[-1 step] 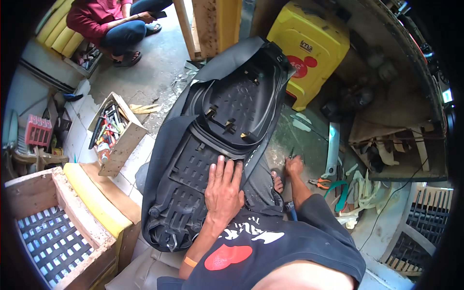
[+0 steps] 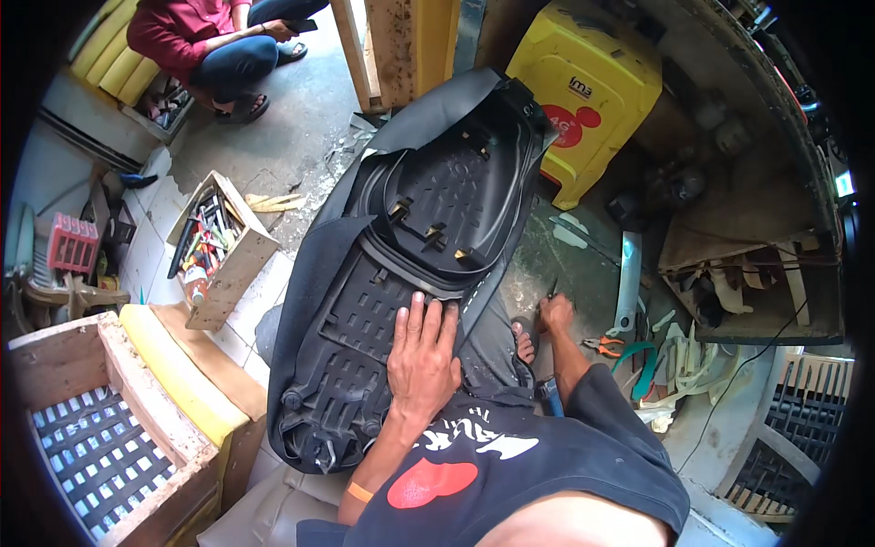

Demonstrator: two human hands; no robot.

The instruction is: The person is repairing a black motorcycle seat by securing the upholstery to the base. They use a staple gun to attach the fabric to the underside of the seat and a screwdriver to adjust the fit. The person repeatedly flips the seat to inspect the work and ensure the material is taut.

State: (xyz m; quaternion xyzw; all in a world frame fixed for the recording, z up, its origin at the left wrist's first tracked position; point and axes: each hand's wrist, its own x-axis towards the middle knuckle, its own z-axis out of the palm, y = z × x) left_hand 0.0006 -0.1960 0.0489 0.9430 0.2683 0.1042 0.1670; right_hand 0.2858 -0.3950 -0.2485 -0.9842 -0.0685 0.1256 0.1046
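Note:
A black motorcycle seat (image 2: 447, 173) lies upside down before me, its ribbed plastic base facing up. Dark cover material hangs loose around its edges, with a flap folded over the left side. My left hand (image 2: 421, 356) rests flat on the base near its middle, fingers stretched out and holding nothing. Lower right of the seat, close to the floor beside my bare foot (image 2: 523, 343), my right hand (image 2: 554, 315) is closed. A thin dark tip pokes out past its fingers; what it belongs to is hidden.
Orange-handled pliers (image 2: 603, 345), a long metal blade-like strip (image 2: 627, 283) and scraps lie at right. A yellow plastic stool (image 2: 583, 82) stands behind. A wooden tool box (image 2: 219, 251) and webbed wooden frame (image 2: 100, 456) are at left. Another person (image 2: 210, 46) squats at far left, holding a phone.

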